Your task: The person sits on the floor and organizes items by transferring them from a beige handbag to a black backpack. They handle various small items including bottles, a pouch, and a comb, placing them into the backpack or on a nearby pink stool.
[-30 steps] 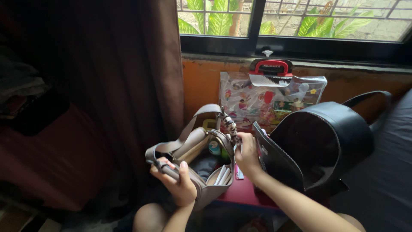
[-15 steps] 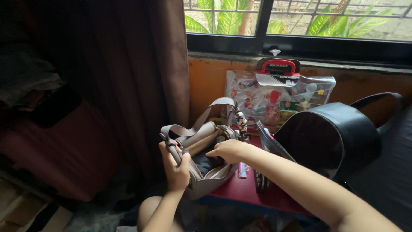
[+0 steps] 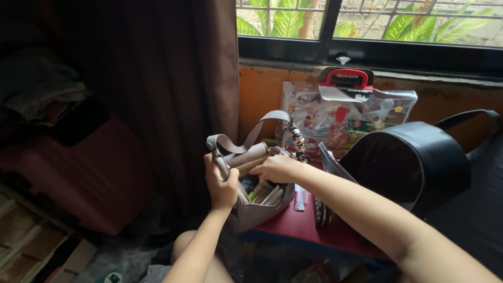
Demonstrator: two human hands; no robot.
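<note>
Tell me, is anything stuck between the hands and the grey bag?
Nothing visible is. The left hand already grips the near edge of the grey bag, and the right hand rests on its open top, fingers curled over the rim. How far they dip inside cannot be told.

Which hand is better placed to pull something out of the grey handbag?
Probably the right hand: it rests at the open mouth of the grey handbag, above the items inside. The left hand grips the bag's edge, steadying it.
</note>
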